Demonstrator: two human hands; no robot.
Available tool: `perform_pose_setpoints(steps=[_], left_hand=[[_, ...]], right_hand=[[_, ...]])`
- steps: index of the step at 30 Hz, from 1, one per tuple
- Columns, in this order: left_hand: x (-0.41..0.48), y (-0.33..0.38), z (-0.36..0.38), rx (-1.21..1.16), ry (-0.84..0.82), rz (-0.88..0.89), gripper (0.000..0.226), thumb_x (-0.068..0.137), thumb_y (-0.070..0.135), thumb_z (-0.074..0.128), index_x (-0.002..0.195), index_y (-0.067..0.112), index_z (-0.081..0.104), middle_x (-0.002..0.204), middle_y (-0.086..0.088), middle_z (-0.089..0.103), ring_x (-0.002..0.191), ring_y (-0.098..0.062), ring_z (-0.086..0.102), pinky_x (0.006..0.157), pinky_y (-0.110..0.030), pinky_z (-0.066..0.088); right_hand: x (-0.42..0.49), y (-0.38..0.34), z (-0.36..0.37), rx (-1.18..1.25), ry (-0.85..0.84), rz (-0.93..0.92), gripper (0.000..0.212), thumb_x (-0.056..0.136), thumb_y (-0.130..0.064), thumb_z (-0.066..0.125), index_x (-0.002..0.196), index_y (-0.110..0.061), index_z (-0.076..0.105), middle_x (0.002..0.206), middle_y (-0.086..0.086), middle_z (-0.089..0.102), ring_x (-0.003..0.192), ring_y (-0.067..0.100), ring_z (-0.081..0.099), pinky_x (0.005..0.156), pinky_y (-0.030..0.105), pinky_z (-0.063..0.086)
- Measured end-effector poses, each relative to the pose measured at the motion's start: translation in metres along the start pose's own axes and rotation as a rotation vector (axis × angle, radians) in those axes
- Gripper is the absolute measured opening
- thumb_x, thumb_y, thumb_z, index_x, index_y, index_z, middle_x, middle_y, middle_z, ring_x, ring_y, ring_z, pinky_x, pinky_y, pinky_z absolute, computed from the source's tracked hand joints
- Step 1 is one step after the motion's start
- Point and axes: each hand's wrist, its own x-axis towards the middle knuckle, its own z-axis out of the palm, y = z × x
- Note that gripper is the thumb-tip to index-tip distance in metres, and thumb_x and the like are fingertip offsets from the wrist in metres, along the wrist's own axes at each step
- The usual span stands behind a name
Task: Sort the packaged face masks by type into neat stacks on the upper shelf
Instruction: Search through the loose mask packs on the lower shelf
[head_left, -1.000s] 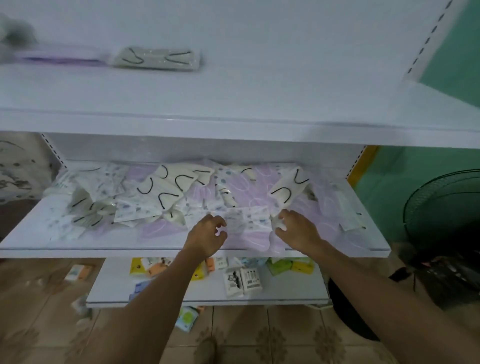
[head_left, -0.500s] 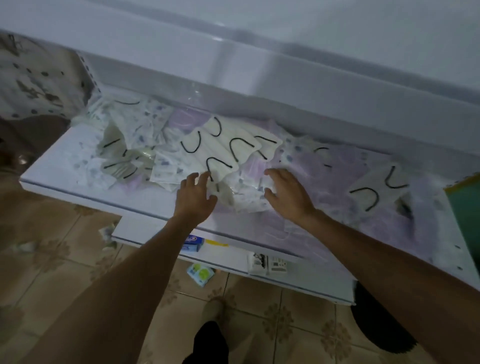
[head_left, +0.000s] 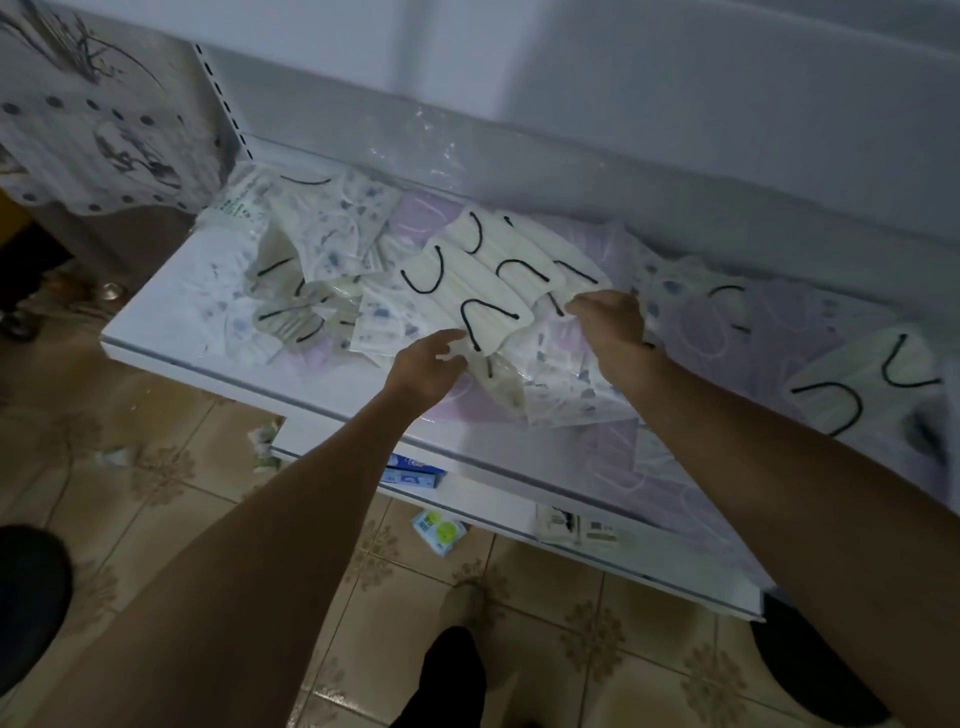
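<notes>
Two bare forearms reach down from the lower corners to the front edge of a white shelf heaped with packaged face masks. The left hand is palm down with its fingers curled, and its grip pinches the near corner of a fan of cream masks with black ear loops. The right hand is bent at the wrist with its knuckles up, and its grip closes on the far end of the same fan. Its fingertips are tucked under the wrappers and cannot be seen. The fan sits near the middle of the shelf, raised slightly above the pile.

Blue-speckled masks crowd the left end of the shelf, where their clear wrappers overlap so much that single packs are hard to tell apart. Lilac masks spread toward the right end, pale and blurred. Another cream pack lies there, and the picture border cuts off its edge.

Of the upper shelf only the front lip shows; its top is out of sight. Under the forearms, a lower shelf carries a blue box that is partly hidden by the shelf above it. A green packet lies on the tiled floor.
</notes>
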Motion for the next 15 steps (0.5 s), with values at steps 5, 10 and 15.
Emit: perform_pose_setpoints(steps=[5, 10, 15], left_hand=[[0.005, 0.009, 0.013, -0.007, 0.056, -0.03, 0.034, 0.09, 0.012, 0.055, 0.124, 0.012, 0.059, 0.127, -0.005, 0.059, 0.117, -0.017, 0.053, 0.085, -0.011, 0.031], [0.002, 0.016, 0.026, 0.078, 0.018, 0.088, 0.026, 0.084, 0.008, 0.06, 0.109, 0.01, 0.066, 0.113, -0.005, 0.065, 0.107, -0.019, 0.059, 0.083, -0.013, 0.036], [0.0, 0.016, 0.026, 0.159, -0.027, 0.231, 0.026, 0.081, 0.005, 0.06, 0.104, 0.012, 0.07, 0.109, -0.004, 0.067, 0.102, -0.019, 0.059, 0.081, -0.013, 0.037]], right_hand=[[-0.016, 0.004, 0.012, 0.071, 0.015, -0.017, 0.035, 0.082, -0.019, 0.07, 0.091, 0.014, 0.067, 0.084, 0.026, 0.068, 0.064, 0.018, 0.054, 0.056, 0.023, 0.041], [-0.023, 0.006, 0.022, 0.128, -0.004, -0.01, 0.04, 0.074, -0.025, 0.078, 0.061, 0.007, 0.058, 0.061, 0.013, 0.051, 0.06, 0.02, 0.05, 0.057, 0.028, 0.038], [-0.022, -0.002, 0.022, 0.206, 0.099, 0.068, 0.035, 0.071, -0.014, 0.08, 0.078, -0.011, 0.046, 0.091, 0.008, 0.051, 0.082, 0.02, 0.054, 0.068, 0.027, 0.045]])
